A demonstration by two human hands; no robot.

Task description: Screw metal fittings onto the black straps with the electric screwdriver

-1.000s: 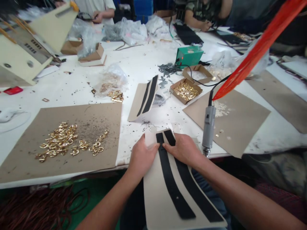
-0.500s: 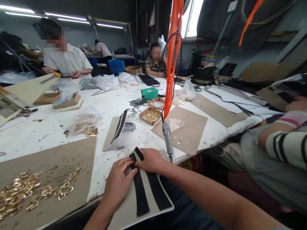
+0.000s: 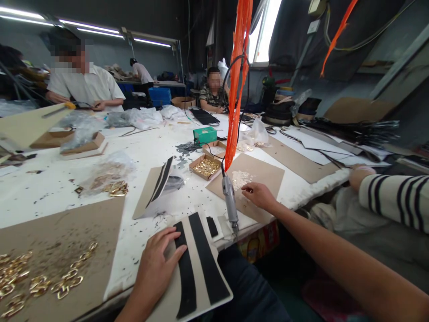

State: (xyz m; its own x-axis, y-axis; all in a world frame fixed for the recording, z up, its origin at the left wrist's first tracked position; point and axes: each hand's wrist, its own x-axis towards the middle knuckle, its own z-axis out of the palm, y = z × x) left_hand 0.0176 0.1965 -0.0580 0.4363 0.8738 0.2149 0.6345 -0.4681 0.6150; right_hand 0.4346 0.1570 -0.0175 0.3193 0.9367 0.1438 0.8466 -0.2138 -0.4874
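My left hand (image 3: 161,257) lies with fingers spread on a beige panel (image 3: 214,293) that bears two black strips, the thumb and fingertips touching the left strip (image 3: 187,286). The right strip (image 3: 209,264) is uncovered. The panel overhangs the table's front edge above my lap. My right hand (image 3: 259,195) is stretched over a cardboard sheet (image 3: 273,172), its fingers loosely curled and apart beside a pile of small pale discs (image 3: 241,179). Nothing shows in its fingers. Between my hands a grey electric screwdriver (image 3: 229,201) hangs nose down by its cord and orange strips (image 3: 237,89).
An open box (image 3: 206,167) holds small golden parts, with a green box (image 3: 205,135) behind it. Another strip-bearing panel (image 3: 154,188) stands tilted. Golden links (image 3: 69,279) lie on cardboard at left. A co-worker's striped sleeve (image 3: 395,197) rests at right; other people sit across the table.
My right hand has left the panel and moved right and forward to the pale discs. My left hand stays on the panel. The view has shifted slightly right.
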